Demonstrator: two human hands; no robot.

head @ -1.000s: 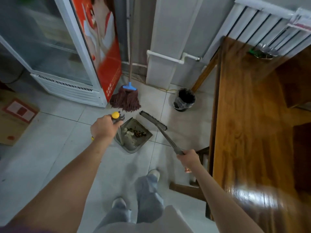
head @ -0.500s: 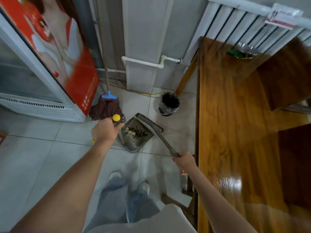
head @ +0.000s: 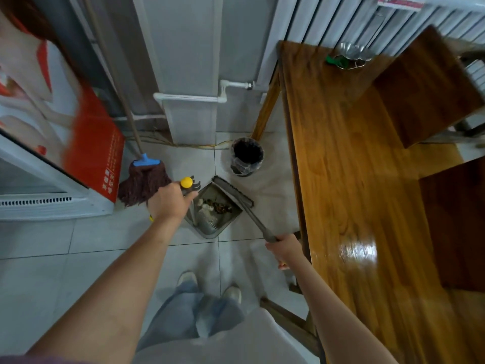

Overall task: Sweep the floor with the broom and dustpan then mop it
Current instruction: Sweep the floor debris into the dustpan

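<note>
The dustpan (head: pixel 214 216), holding debris, is gripped at its handle by the left hand (head: pixel 169 199). The broom (head: pixel 242 203) is gripped by the right hand (head: pixel 284 248), its head touching the dustpan's edge.

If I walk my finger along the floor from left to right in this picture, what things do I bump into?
Red fridge → mop → left hand → dustpan → broom → right hand → wooden table.

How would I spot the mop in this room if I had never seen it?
Start at the fridge with the red poster on its side. The mop leans in the corner just beside it, on the tiled floor. Its shaggy dark maroon head under a blue clamp sets it apart from the grey dustpan and broom nearby.
</note>
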